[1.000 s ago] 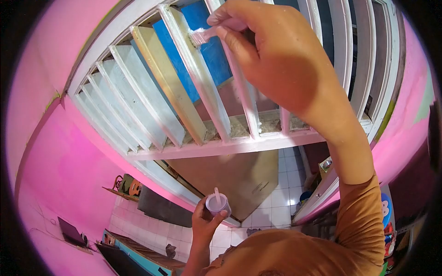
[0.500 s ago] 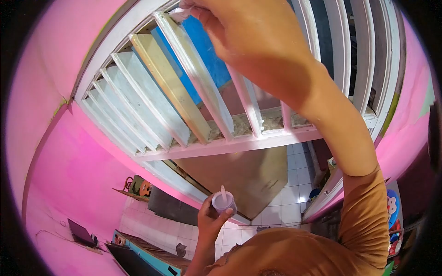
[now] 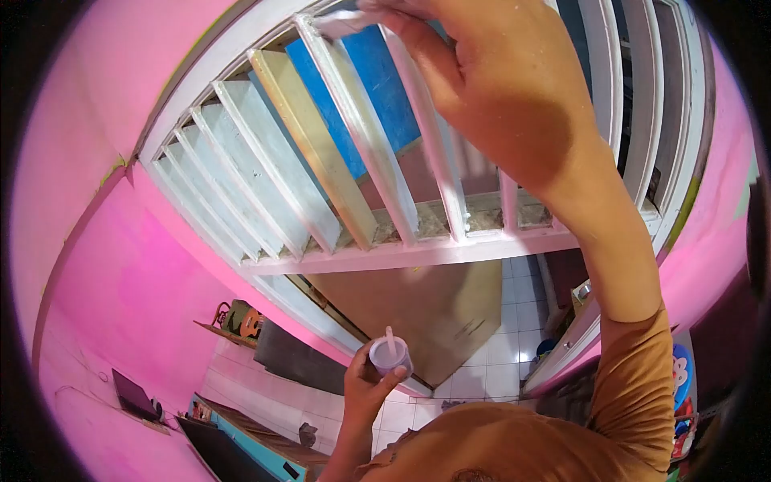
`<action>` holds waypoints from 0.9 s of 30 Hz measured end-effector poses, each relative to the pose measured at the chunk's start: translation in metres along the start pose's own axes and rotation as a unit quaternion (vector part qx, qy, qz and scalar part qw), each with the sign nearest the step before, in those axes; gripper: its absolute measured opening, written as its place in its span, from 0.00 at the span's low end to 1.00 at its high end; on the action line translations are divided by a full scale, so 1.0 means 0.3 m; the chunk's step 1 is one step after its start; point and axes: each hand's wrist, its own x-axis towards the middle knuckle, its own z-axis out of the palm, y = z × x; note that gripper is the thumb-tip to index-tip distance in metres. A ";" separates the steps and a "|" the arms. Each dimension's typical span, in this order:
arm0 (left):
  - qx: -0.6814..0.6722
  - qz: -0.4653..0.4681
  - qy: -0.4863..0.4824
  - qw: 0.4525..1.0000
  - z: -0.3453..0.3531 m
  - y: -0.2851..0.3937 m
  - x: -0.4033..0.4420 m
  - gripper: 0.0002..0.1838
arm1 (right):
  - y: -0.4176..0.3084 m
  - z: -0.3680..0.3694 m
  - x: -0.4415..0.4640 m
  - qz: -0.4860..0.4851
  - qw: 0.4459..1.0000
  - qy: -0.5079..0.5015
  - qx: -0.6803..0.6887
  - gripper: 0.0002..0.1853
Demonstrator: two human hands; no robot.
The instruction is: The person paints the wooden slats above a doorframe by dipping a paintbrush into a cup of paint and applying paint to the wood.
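Observation:
My left hand point(image 3: 365, 395) is wrapped round a small pale lilac cup point(image 3: 390, 358), held low in front of my body. A thin light stick point(image 3: 390, 337) stands up out of the cup; what is inside cannot be made out. Raised high, my right hand point(image 3: 498, 88) pinches a white, crumpled cloth-like piece point(image 3: 347, 24) against the upper end of a white slat point(image 3: 353, 120). Its fingertips are partly cut off by the top edge of the view. The slat belongs to a row of upright vent slats set in a white frame point(image 3: 418, 259).
A bare cream-coloured slat point(image 3: 313, 145) stands left of the white one. Beneath the frame are a brown door panel point(image 3: 409, 313) and white floor tiles point(image 3: 490, 361). Pink walls point(image 3: 128, 265) flank the opening. A turquoise piece of furniture point(image 3: 249, 438) stands lower left.
The view has shifted slightly, and my right hand appears further right with more of the white piece showing. My left hand still holds the cup in the same place.

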 end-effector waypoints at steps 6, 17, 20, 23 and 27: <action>0.016 -0.010 0.001 1.000 -0.005 -0.004 0.002 0.35 | 0.035 0.043 -0.046 0.031 0.999 -0.034 -0.005 0.09; 0.005 -0.017 -0.013 1.000 0.016 0.007 0.005 0.34 | 0.030 0.012 -0.033 0.035 0.999 -0.005 0.039 0.11; 0.003 -0.020 -0.014 1.000 0.015 -0.003 0.004 0.34 | 0.060 0.065 -0.108 -0.022 0.998 0.044 0.024 0.06; 0.010 -0.025 -0.013 1.000 0.018 0.003 -0.001 0.34 | 0.045 0.040 -0.163 0.018 0.999 -0.042 0.005 0.05; 0.018 -0.022 -0.016 0.999 0.014 0.000 -0.001 0.34 | 0.052 0.034 -0.160 0.053 0.996 -0.041 0.062 0.06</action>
